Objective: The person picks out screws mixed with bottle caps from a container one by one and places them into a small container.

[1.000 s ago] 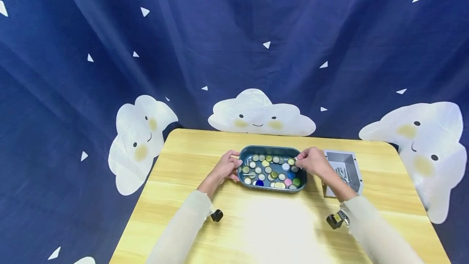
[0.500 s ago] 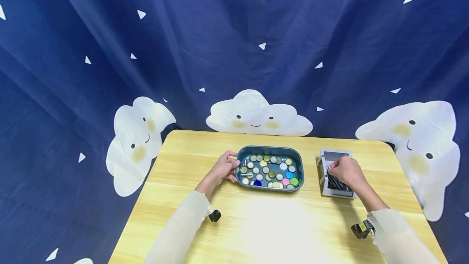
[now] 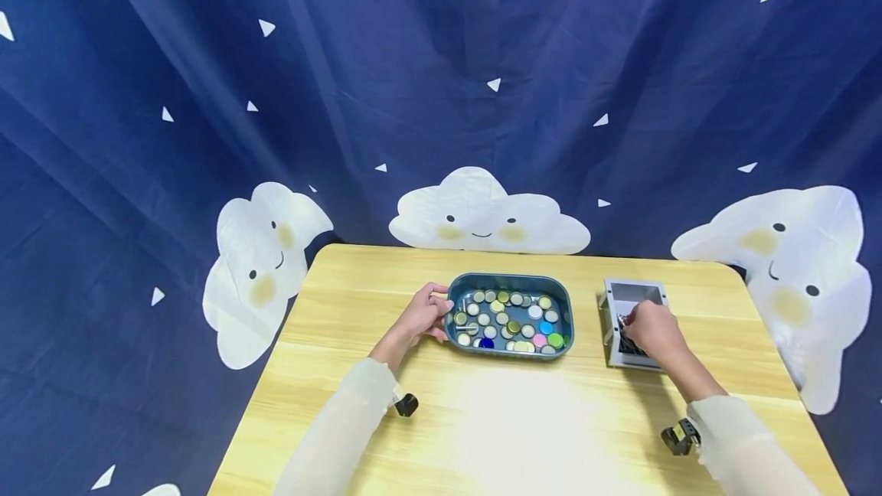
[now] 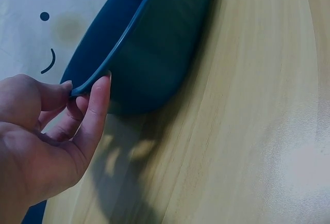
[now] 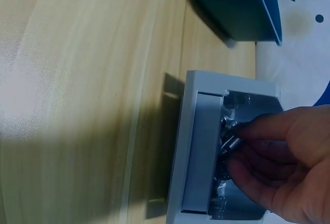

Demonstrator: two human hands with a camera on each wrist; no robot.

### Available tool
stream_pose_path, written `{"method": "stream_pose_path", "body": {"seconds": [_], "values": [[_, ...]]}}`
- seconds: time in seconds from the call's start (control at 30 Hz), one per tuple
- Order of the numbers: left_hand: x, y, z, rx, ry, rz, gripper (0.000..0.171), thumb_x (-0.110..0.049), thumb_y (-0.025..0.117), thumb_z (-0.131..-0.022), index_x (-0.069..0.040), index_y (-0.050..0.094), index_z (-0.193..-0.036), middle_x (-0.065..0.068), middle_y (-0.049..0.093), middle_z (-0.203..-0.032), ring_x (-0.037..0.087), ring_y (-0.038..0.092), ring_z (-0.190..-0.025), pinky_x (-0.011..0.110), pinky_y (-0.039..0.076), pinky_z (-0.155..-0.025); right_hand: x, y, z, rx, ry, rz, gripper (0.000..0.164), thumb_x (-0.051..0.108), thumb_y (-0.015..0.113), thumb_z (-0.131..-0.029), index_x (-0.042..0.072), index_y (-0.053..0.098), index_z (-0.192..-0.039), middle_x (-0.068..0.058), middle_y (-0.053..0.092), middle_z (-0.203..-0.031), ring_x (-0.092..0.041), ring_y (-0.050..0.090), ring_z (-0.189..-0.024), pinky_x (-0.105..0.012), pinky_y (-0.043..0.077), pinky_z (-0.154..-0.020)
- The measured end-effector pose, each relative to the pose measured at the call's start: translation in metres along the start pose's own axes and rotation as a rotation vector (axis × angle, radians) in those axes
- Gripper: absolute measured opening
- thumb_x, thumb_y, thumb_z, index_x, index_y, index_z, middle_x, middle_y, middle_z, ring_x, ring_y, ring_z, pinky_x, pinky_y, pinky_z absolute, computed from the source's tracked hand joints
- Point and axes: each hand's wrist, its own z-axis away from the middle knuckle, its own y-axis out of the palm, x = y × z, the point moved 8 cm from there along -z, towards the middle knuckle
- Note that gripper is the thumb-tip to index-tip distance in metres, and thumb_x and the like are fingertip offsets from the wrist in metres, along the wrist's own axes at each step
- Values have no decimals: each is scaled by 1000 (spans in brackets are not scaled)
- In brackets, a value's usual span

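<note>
My left hand (image 3: 422, 314) grips the left end of a dark blue-green oval tray (image 4: 149, 53), thumb on the rim and fingers outside. In the head view, many round caps (image 3: 514, 327) lie in the tray, mostly pale and gold, some blue, pink or green. A silver screw (image 3: 467, 328) lies among them at the left. My right hand (image 5: 289, 162) reaches into a grey box (image 5: 200, 146) to the tray's right. Between its thumb and finger it pinches a small threaded screw (image 5: 234, 142), close over dark and shiny screws (image 5: 220, 175) in the box.
Tray and box stand on a light wooden table (image 3: 386, 435) with a gap between them. Behind the table's back edge hangs a dark blue curtain (image 3: 441, 83) with white clouds and triangles. A small black camera (image 3: 678, 438) sits on the right wrist.
My right hand has moved from the tray's right end across to the grey box and lower into it. My left hand keeps its hold on the tray.
</note>
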Motion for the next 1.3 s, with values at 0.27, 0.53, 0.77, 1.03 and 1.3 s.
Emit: {"method": "stream_pose_path", "body": {"seconds": [0.27,0.53,0.77,1.03,1.3], "values": [[0,-1,0,2,0,-20,43,-10,58,-103,-6,46,-145,30,61,-123,20,63,-69,31,65,-47,15,-11,1,3,-19,12,8,0,69,-78,-3,76,-75,-22,74,-78,-35,67,-69,-57,60,-62],[-1,-4,0,-4,1,-22,42,-11,59,-104,-7,47,-144,28,62,-121,19,64,-68,35,67,-51,63,-41,-8,-256,-110,37,37,-1,60,-80,15,40,-53,2,36,-53,-21,36,-54,-33,30,-43],[0,-3,0,-5,4,-20,40,-10,59,-103,-8,49,-141,27,62,-120,19,64,-70,37,68,-52,135,-19,-26,-223,-304,74,5,2,71,-87,-2,73,-84,-18,72,-80,-37,70,-77,-55,62,-67],[1,-3,-1,-5,14,-11,40,-11,59,-104,-8,49,-142,26,63,-119,19,62,-69,32,65,-48,201,27,-42,-49,-509,97,2,4,74,-89,3,75,-88,-12,75,-86,-26,71,-79,-43,65,-68],[1,-4,0,6,22,-3,39,-12,59,-104,-8,49,-142,26,63,-119,19,63,-71,33,66,-50,251,75,-43,123,-620,108,6,6,75,-92,3,77,-96,-7,76,-90,-22,71,-84,-37,66,-71]]}}
